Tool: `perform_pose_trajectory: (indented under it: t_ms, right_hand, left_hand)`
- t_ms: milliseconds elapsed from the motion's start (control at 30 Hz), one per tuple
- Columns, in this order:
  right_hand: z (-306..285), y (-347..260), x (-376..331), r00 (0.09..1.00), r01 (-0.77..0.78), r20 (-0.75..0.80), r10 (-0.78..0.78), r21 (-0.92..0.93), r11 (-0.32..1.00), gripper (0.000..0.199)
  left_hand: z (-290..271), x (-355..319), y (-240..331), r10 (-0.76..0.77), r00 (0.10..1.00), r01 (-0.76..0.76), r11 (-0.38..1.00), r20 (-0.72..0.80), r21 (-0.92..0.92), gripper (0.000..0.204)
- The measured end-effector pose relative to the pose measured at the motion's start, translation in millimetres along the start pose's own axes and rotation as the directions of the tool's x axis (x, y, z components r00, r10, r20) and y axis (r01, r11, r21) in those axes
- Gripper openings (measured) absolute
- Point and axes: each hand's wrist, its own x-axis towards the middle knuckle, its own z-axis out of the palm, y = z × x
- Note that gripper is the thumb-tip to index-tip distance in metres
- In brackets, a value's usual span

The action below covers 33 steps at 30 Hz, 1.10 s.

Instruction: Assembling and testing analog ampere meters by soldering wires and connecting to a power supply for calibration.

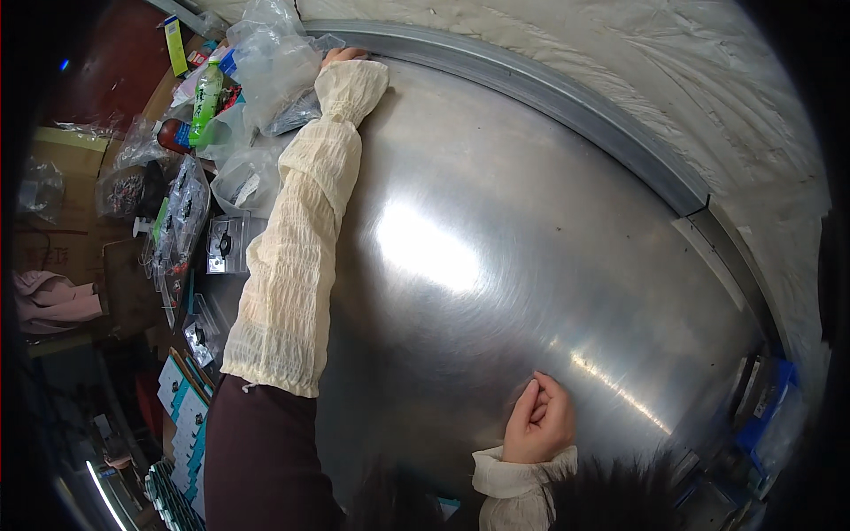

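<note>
My left arm, in a cream gathered sleeve cover (pixel 305 221) over a dark sleeve, stretches to the far left edge of the shiny metal tabletop (pixel 496 239). Only a little of my left hand (pixel 344 55) shows past the cuff, next to a clear plastic piece (pixel 330 42) and a translucent plastic bag (pixel 270 71). Its fingers are mostly hidden, so their grip is unclear. Low over the near part of the tabletop, my right hand (pixel 540 420) is closed, its thumb pressed against the curled fingers. Whatever lies inside them, if anything, is out of sight.
Along the left side lie a green bottle (pixel 206 99), a brown bottle (pixel 173 134), bagged small parts (pixel 121 190) and clear plastic cases (pixel 227 243). A raised metal rim (pixel 549 75) borders the far side. A blue bin (pixel 768 403) stands at the right.
</note>
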Motion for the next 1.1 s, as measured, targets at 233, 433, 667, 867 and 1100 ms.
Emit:
perform_pose_trajectory:
  t_ms: [233, 433, 667, 867, 1100]
  right_hand:
    - [-2, -4, 1, 0.999, -0.026, 0.028, 0.027, -0.027, 0.999, 0.013]
    - [-3, -5, 4, 1.0, -0.015, 0.025, 0.015, -0.023, 1.0, 0.013]
    - [-1, -3, 5, 1.0, 0.012, -0.001, -0.012, 0.012, 1.0, 0.011]
    - [0, -2, 2, 1.0, 0.018, -0.014, -0.018, 0.002, 1.0, 0.011]
    - [1, -3, 0, 1.0, -0.007, -0.013, 0.007, -0.021, 1.0, 0.011]
  left_hand:
    - [-17, 8, 29, 0.098, 0.993, -0.113, 0.958, 0.069, 0.263, 0.039]
    - [-20, 1, 51, 0.105, 0.981, -0.167, 0.885, 0.161, 0.436, 0.035]
    - [-34, -13, 50, 0.024, 0.998, -0.034, 0.986, 0.06, 0.164, 0.035]
    - [-26, -15, 44, 0.047, 0.998, -0.057, 0.969, 0.047, 0.24, 0.047]
    - [-20, -9, 40, 0.027, 1.0, -0.023, 0.968, -0.012, 0.251, 0.032]
